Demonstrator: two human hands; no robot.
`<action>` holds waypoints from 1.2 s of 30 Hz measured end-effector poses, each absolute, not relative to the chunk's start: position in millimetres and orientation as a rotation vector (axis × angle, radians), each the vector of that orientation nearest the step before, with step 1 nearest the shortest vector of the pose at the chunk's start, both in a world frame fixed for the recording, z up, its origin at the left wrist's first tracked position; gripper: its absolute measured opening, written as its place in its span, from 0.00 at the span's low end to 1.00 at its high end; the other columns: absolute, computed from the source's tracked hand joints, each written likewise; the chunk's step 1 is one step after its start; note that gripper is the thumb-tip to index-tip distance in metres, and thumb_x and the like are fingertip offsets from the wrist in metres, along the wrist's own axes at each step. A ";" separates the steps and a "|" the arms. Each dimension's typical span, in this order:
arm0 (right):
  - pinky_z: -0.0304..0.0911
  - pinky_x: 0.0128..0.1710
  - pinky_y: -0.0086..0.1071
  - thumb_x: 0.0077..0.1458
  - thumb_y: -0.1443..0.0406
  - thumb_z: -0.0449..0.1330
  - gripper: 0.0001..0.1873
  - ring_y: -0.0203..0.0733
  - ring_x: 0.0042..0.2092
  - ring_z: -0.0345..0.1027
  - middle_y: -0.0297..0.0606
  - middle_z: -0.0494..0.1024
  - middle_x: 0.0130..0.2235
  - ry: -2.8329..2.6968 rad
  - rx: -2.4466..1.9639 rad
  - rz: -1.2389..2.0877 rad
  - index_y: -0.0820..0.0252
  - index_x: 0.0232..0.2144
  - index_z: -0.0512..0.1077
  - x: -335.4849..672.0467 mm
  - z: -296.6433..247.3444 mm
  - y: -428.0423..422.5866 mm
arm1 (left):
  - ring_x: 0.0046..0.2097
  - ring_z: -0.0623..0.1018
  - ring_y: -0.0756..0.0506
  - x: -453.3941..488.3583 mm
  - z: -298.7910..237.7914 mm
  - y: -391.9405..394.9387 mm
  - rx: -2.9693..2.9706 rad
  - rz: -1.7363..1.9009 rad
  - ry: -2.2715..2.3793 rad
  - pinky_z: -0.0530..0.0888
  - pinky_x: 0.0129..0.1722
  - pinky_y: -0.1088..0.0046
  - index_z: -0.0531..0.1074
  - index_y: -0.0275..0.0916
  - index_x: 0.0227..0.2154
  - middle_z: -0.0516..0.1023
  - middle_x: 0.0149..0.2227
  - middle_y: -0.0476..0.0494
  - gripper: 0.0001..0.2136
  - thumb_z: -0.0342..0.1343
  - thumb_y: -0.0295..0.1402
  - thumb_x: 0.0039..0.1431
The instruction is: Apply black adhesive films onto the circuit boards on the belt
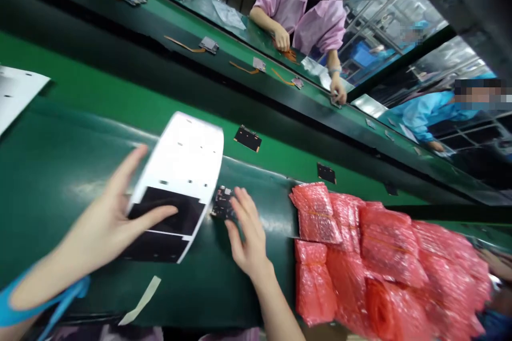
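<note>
My left hand grips a curved white backing sheet by its left side, thumb across the front. Black rectangular stickers cover the sheet's lower part; the fingers behind it are mostly hidden. Just to the right, my right hand has its thumb and fingers closed on the right edge of a small dark circuit board. That board is at the green mat, close beside the sheet's right edge. A blue band circles my left wrist.
Pink bubble-wrap bags are heaped at the right. Black-covered boards lie on the green strip ahead. Beyond, parts with orange ribbon cables line a conveyor. A co-worker in pink works opposite. A pale tape strip lies near me.
</note>
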State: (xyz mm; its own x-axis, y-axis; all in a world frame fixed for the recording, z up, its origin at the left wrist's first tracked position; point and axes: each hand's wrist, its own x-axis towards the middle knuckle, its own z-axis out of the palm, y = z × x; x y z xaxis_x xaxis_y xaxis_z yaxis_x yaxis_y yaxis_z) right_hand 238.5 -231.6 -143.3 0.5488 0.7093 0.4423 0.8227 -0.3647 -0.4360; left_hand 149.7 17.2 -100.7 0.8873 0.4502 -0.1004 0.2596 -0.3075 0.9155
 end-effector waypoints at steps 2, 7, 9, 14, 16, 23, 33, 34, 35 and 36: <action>0.58 0.69 0.51 0.68 0.61 0.59 0.38 0.51 0.72 0.53 0.53 0.67 0.68 -1.288 -2.076 -0.362 0.65 0.73 0.50 222.9 -127.1 -227.9 | 0.46 0.81 0.40 144.9 -106.1 -2.6 1.722 0.120 0.548 0.82 0.42 0.69 0.44 0.42 0.73 0.72 0.62 0.37 0.54 0.65 0.59 0.52; 0.55 0.71 0.43 0.67 0.62 0.62 0.25 0.47 0.67 0.66 0.50 0.76 0.61 -1.413 -2.105 -0.350 0.68 0.62 0.69 205.2 -111.4 -216.2 | 0.27 0.73 0.53 124.8 -119.0 -38.8 1.174 -0.175 0.317 0.71 0.27 0.84 0.26 0.51 0.72 0.79 0.33 0.50 0.60 0.70 0.46 0.55; 0.56 0.71 0.41 0.69 0.63 0.59 0.20 0.44 0.63 0.70 0.49 0.79 0.58 -1.385 -2.108 -0.356 0.66 0.59 0.72 208.4 -113.2 -219.3 | 0.27 0.71 0.54 116.6 -120.5 -42.8 1.153 -0.240 0.306 0.70 0.29 0.84 0.21 0.54 0.71 0.75 0.29 0.53 0.58 0.68 0.43 0.58; 0.61 0.69 0.42 0.70 0.62 0.58 0.19 0.45 0.62 0.72 0.49 0.78 0.59 -1.520 -2.058 -0.252 0.65 0.58 0.74 214.8 -111.2 -235.9 | 0.23 0.59 0.55 110.9 -118.1 -43.1 1.275 -0.286 0.299 0.61 0.22 0.85 0.16 0.51 0.70 0.63 0.22 0.58 0.56 0.62 0.47 0.63; 0.63 0.67 0.38 0.71 0.62 0.55 0.18 0.41 0.60 0.74 0.47 0.79 0.57 -1.523 -2.009 -0.163 0.64 0.58 0.74 216.1 -107.1 -239.4 | 0.24 0.59 0.54 112.0 -117.5 -42.6 1.310 -0.298 0.267 0.60 0.23 0.84 0.11 0.50 0.68 0.60 0.21 0.59 0.56 0.60 0.47 0.64; 0.77 0.52 0.31 0.71 0.66 0.54 0.18 0.39 0.49 0.82 0.46 0.86 0.48 -1.449 -1.792 0.034 0.67 0.58 0.73 217.0 -99.7 -240.5 | 0.22 0.56 0.54 110.6 -115.7 -38.2 1.707 -0.164 -0.083 0.57 0.22 0.86 0.21 0.57 0.71 0.55 0.21 0.59 0.39 0.47 0.40 0.74; 0.78 0.47 0.29 0.69 0.70 0.54 0.15 0.39 0.43 0.84 0.41 0.87 0.42 -1.302 -1.575 0.138 0.61 0.51 0.77 217.6 -117.8 -239.9 | 0.22 0.67 0.56 107.8 -104.9 -32.7 1.981 -0.120 -0.264 0.66 0.27 0.91 0.29 0.57 0.73 0.74 0.24 0.61 0.37 0.49 0.32 0.74; 0.78 0.48 0.29 0.70 0.69 0.54 0.15 0.39 0.44 0.84 0.41 0.87 0.43 -1.285 -1.569 0.150 0.60 0.52 0.78 217.0 -118.8 -239.0 | 0.22 0.67 0.57 107.2 -106.2 -32.5 1.971 -0.100 -0.262 0.66 0.26 0.91 0.29 0.56 0.73 0.73 0.23 0.61 0.37 0.47 0.31 0.74; 0.78 0.49 0.30 0.70 0.67 0.56 0.14 0.40 0.45 0.84 0.42 0.87 0.43 -1.277 -1.569 0.151 0.61 0.52 0.77 216.1 -119.4 -237.8 | 0.21 0.65 0.56 106.2 -107.8 -32.3 1.978 -0.083 -0.255 0.65 0.24 0.91 0.29 0.53 0.74 0.71 0.23 0.60 0.36 0.46 0.31 0.74; 0.78 0.49 0.31 0.70 0.66 0.57 0.14 0.41 0.45 0.83 0.43 0.87 0.43 -1.278 -1.578 0.142 0.61 0.53 0.77 214.8 -119.6 -236.6 | 0.21 0.64 0.56 104.9 -109.8 -32.2 2.013 -0.066 -0.239 0.63 0.23 0.91 0.29 0.51 0.74 0.69 0.22 0.60 0.35 0.45 0.31 0.75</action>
